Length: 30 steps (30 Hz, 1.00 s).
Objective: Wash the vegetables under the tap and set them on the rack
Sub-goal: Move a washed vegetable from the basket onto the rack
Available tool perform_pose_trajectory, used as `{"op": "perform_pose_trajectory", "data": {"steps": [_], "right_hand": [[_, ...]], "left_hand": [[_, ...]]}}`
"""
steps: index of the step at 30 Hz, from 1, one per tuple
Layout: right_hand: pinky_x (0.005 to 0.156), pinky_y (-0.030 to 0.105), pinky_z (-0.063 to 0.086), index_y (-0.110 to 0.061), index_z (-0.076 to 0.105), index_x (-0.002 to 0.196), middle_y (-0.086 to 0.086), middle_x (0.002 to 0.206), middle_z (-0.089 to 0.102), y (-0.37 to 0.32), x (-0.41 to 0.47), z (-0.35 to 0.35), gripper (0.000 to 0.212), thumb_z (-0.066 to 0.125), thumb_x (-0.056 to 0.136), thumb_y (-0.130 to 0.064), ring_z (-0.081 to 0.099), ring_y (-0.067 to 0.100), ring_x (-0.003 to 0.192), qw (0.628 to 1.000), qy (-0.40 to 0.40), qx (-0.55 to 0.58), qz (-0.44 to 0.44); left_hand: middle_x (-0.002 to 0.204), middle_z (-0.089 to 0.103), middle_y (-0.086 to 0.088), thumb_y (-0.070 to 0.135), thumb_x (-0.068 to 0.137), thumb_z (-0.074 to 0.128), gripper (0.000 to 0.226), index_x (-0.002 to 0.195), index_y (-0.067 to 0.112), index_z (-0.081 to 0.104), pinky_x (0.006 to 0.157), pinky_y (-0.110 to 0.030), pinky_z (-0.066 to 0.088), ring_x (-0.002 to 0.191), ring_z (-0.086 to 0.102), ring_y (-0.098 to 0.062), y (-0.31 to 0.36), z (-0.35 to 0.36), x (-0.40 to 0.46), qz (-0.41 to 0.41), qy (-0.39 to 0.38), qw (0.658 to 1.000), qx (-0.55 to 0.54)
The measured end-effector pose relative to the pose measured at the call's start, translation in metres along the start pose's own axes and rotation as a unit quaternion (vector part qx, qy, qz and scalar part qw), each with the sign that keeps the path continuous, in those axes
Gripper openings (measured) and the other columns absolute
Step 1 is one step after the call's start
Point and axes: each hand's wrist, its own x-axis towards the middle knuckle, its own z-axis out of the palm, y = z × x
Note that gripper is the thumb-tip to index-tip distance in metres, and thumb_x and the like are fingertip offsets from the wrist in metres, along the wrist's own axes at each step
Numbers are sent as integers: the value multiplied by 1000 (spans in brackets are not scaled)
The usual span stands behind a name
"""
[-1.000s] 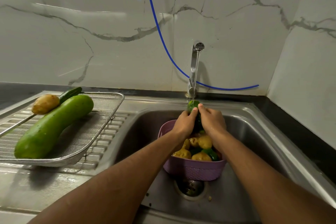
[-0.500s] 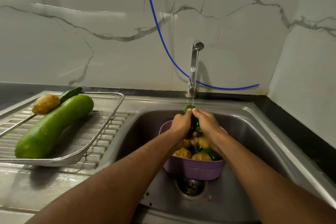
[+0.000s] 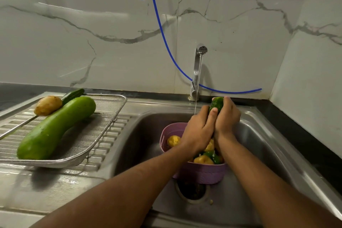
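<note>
A steel sink (image 3: 277, 146) with a ribbed drainboard on its left is occupying most of the head view, set against a veined marble wall (image 3: 92, 33). A blue hose (image 3: 162, 37) is hanging down the wall and trailing to the right behind the tap (image 3: 197, 72), from which a thin stream of water is running. A mesh rack (image 3: 103, 127) is sitting on the drainboard and is carrying three vegetables: a long pale-green gourd (image 3: 55, 127) lying diagonally, a potato (image 3: 48, 105) touching its upper left side, and a dark cucumber on the rack (image 3: 73, 94) partly hidden behind both. A purple basket (image 3: 199, 173) is standing in the basin above the drain (image 3: 192, 189), holding yellow potatoes and green vegetables. Above the basket, both hands are gripping one cucumber (image 3: 216, 104), which is standing nearly upright just to the right of the water stream, its tip showing above the fingers. The left hand (image 3: 199, 131) is curling around the cucumber's left side, thumb pressing on its front. The right hand (image 3: 226, 118) is wrapping around its right side, fingertips reaching over the top.
</note>
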Motion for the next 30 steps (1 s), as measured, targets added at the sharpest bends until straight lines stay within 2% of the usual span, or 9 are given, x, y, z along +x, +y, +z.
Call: {"op": "perform_pose_trajectory", "data": {"steps": [2, 5, 6, 10, 14, 19, 23, 26, 30], "right_hand": [[70, 31, 52, -11, 64, 84, 5, 78, 64, 10, 1, -3, 36, 42, 107, -28, 62, 15, 75, 997, 3, -41, 66], [77, 41, 54, -7, 64, 96, 15, 93, 67, 33, 1, -10, 34, 41, 104, -30, 64, 31, 86, 951, -4, -87, 296], [75, 39, 52, -7, 63, 93, 15, 92, 66, 31, 0, -9, 34, 40, 104, -29, 63, 29, 83, 953, 7, -80, 291], [66, 31, 44, -15, 54, 75, 4, 74, 55, 5, 1, -1, 36, 41, 107, -26, 53, 16, 71, 994, 25, -42, 99], [71, 38, 49, -7, 63, 94, 13, 88, 63, 26, 0, -9, 31, 40, 103, -26, 58, 26, 74, 947, -18, -86, 309], [79, 39, 48, -15, 57, 90, 10, 89, 61, 9, -1, -2, 32, 39, 106, -35, 59, 21, 81, 977, -30, -66, 199], [91, 45, 53, -9, 56, 92, 17, 88, 62, 27, 1, -12, 41, 33, 108, -38, 61, 31, 82, 924, -121, -189, 311], [91, 48, 57, -10, 62, 92, 13, 81, 70, 35, 7, -18, 48, 35, 108, -47, 69, 29, 78, 911, -156, -318, 210], [83, 48, 59, -15, 71, 84, 10, 70, 76, 40, 16, -25, 62, 30, 107, -56, 74, 31, 70, 912, -211, -321, 144]], "left_hand": [[90, 68, 1, 55, 105, 31, 45, 104, 21, 60, 81, -47, 56, 83, 66, -16, 0, -2, -2, -28, -41, 998, 32], [105, 70, -17, 48, 108, 26, 53, 101, 10, 61, 92, -52, 51, 97, 66, -33, -15, 1, -7, -114, -145, 963, 195], [106, 70, -18, 52, 106, 25, 57, 105, 9, 62, 91, -52, 52, 97, 66, -34, -15, 1, -9, -101, -134, 963, 209], [92, 70, -3, 58, 105, 28, 49, 111, 21, 60, 80, -47, 57, 83, 67, -18, -1, -2, -3, -41, -49, 996, 65], [102, 69, -21, 50, 109, 27, 58, 107, 6, 65, 87, -48, 50, 95, 65, -36, -15, -2, -9, -124, -152, 962, 188], [93, 69, -6, 53, 107, 34, 44, 108, 17, 59, 82, -47, 57, 81, 66, -21, -10, -8, -2, -83, -90, 987, 108], [105, 69, -10, 54, 105, 40, 45, 113, 14, 58, 86, -46, 55, 91, 66, -25, -18, -21, -8, -138, -179, 941, 251], [115, 69, -13, 52, 103, 49, 48, 128, 11, 56, 93, -47, 55, 102, 67, -28, -10, -36, -7, -147, -184, 933, 273], [124, 65, -15, 52, 102, 53, 55, 136, 9, 50, 98, -46, 52, 110, 64, -30, 21, -58, 2, -177, -149, 942, 245]]}}
